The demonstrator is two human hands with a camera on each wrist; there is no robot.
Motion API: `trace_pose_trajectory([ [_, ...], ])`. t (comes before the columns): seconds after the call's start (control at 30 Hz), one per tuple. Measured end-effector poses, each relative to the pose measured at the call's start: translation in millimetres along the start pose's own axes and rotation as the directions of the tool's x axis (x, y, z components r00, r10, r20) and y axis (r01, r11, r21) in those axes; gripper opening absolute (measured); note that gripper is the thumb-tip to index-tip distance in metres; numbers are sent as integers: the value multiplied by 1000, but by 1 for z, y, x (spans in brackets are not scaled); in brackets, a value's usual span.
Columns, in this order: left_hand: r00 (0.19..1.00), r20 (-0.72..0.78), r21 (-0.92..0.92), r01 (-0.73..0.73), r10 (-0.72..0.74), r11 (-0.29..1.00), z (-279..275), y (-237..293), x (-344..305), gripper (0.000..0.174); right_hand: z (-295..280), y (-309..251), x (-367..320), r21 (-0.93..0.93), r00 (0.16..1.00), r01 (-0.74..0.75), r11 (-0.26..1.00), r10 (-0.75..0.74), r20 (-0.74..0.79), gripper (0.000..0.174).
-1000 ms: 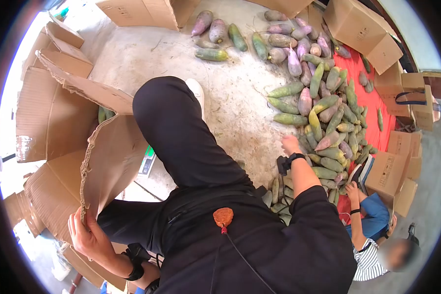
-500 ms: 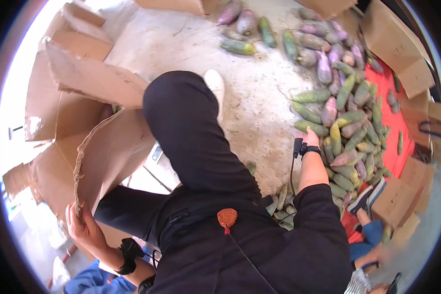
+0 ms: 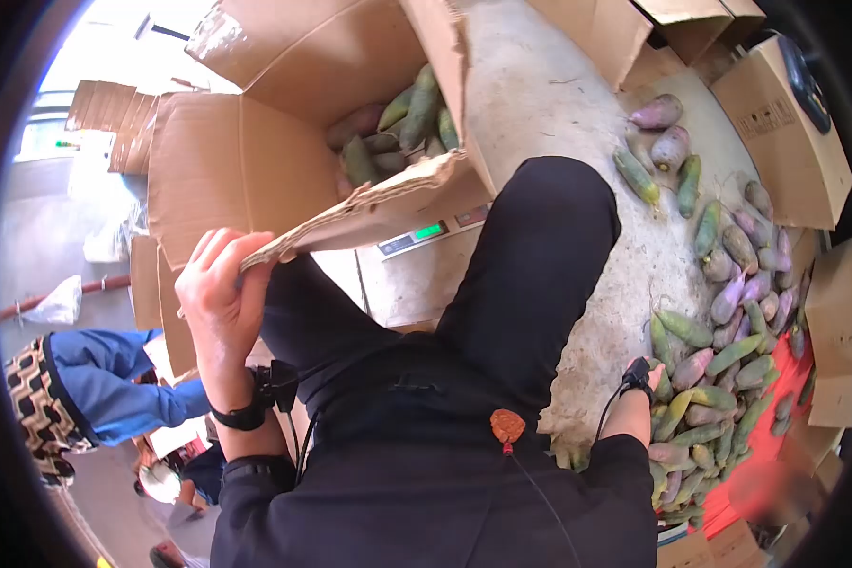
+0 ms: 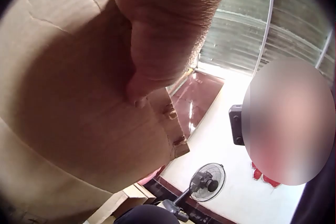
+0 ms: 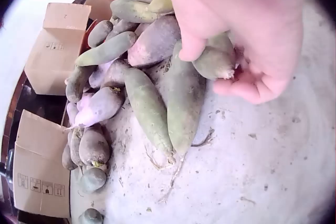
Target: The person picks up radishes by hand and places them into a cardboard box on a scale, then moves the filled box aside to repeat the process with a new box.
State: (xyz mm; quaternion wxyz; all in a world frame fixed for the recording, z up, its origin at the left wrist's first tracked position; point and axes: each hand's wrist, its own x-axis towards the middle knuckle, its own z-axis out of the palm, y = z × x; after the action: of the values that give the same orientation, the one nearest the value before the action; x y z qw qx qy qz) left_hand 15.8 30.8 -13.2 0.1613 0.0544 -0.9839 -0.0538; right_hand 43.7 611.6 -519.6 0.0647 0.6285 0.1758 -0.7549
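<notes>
At the left in the head view, my left hand (image 3: 220, 289) grips the upper edge of a big open cardboard box (image 3: 204, 170), thumb on one side of the wall and fingers on the other. Several green and purplish radishes (image 3: 417, 114) lie inside that box. My right hand (image 5: 244, 29) is at the near edge of a radish pile (image 3: 719, 398) on the floor. In the right wrist view its thumb and curled fingers hold a green radish (image 5: 214, 61) by its end. Two long green radishes (image 5: 149, 108) with thin roots lie beside it.
A scale with a green display (image 3: 429, 231) sits beside the box, close to my legs. A red sheet (image 3: 772, 388) lies under part of the pile. More cardboard boxes (image 3: 776, 133) stand at the right. Another person in blue trousers (image 3: 114, 379) is at the left.
My view has swung left, bringing the box's inside and its radishes into sight. My right hand has gone from open beside the pile to holding a radish. The left hand keeps its grip on the box.
</notes>
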Motion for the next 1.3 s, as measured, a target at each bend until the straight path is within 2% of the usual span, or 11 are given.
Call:
trace_pose_trajectory([
  [0.17, 999, -20, 14, -29, 29, 999, 1, -5, -2, 10, -9, 14, -30, 212, 994, 76, 974, -91, 62, 49],
  [0.3, 998, -15, 45, -52, 53, 998, 0, -10, -5, 14, 6, 51, -65, 128, 978, 205, 970, -206, -5, 40],
  [0.43, 997, -6, 24, -81, 81, 996, -3, -12, -4, 12, 29, 86, -98, 46, 988, 81, 996, -87, 129, 39],
  [0.57, 996, -2, 39, -92, 92, 995, -5, -14, -5, 12, 71, 99, -123, -223, 963, 73, 972, -11, 269, 39],
  [0.63, 996, -16, 47, -89, 90, 995, -4, -16, -6, 14, 108, 97, -150, -408, 928, 200, 891, -38, 371, 35],
  [0.73, 994, -11, 61, -110, 111, 992, -2, -20, -9, 19, 172, 92, -218, -464, 840, 390, 795, -101, 533, 29],
  [0.83, 993, -25, 53, -117, 118, 992, -2, -22, -11, 19, 239, 94, -290, -405, 704, 629, 663, -266, 659, 26],
  [0.97, 992, -15, 63, -123, 125, 990, 1, -26, -14, 19, 309, 95, -378, -277, 342, 874, 399, -100, 934, 28],
  [1.17, 993, -28, 55, -116, 118, 992, 1, -26, -16, 19, 387, 150, -489, -66, 26, 978, 199, 197, 980, 39],
  [1.23, 992, -31, 57, -118, 120, 991, 1, -27, -15, 19, 387, 194, -512, 92, -107, 983, 158, 89, 990, 47],
  [1.3, 992, -33, 56, -120, 122, 991, 1, -28, -16, 18, 391, 204, -514, 139, -158, 978, 157, 114, 981, 45],
])
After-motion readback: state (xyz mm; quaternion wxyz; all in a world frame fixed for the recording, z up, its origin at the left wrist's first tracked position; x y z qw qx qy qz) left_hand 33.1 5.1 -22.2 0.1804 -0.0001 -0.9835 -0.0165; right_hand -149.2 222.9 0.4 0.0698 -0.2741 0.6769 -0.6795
